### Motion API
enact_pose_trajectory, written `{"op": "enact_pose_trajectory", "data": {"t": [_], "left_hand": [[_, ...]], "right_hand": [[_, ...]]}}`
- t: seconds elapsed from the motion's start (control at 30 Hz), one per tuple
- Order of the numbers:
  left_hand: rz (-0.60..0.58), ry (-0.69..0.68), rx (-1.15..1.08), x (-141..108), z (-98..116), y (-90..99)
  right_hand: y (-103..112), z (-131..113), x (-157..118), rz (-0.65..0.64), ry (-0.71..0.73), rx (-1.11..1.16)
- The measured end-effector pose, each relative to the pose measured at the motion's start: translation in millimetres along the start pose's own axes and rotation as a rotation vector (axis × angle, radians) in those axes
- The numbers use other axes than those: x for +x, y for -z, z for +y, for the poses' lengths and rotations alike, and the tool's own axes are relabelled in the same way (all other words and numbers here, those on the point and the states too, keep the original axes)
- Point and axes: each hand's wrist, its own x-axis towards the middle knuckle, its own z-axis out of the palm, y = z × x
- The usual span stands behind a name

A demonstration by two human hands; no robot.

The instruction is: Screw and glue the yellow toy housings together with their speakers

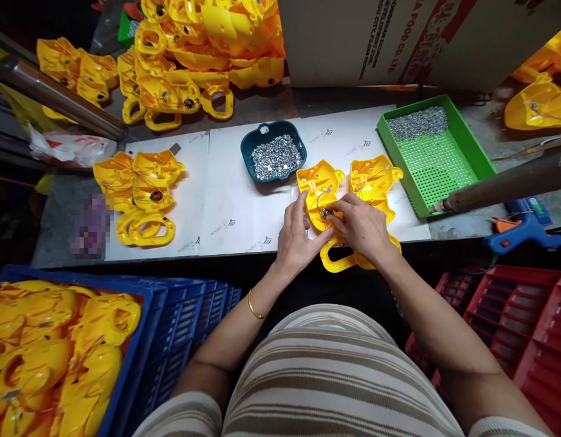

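Near the table's front edge lies an open yellow plastic shell (317, 177) with thin wires inside and a handle loop. My left hand (297, 238) grips its left side, thumb at the lower rim and fingers along the upper edge. The fingers of my right hand (359, 223) are pinched on a small dark round part (326, 213) inside the shell. A second open yellow shell (373, 176) lies just to the right, partly hidden behind my right hand. A dark teal tray (249, 167) of small metal screws stands behind and left of my hands.
A green basket (472, 142) with screws is at the right, beside a blue glue gun (519, 237). Yellow shells (146, 188) lie at the left, with more piled behind. A cardboard box (344, 45) stands at the back. Blue (150, 297) and red (512, 303) crates stand below.
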Motion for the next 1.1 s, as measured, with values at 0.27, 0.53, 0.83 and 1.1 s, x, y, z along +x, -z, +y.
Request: {"op": "enact_pose_trajectory", "data": {"t": [0.27, 0.53, 0.83, 1.1], "left_hand": [[-0.012, 0.015, 0.024, 3, 0, -0.4], [-0.045, 0.120, -0.133, 2, -10, -0.2], [-0.046, 0.118, -0.169, 1, -5, -2.6], [-0.037, 0.068, -0.145, -1, -7, -4.6]], "right_hand": [[7, 4, -9, 0.076, 0.042, 0.084], [7, -10, -3, -0.037, 0.010, -0.176], [-1, -13, -4, -0.053, 0.022, -0.242], [-4, -16, -5, -0.046, 0.004, -0.253]]}}
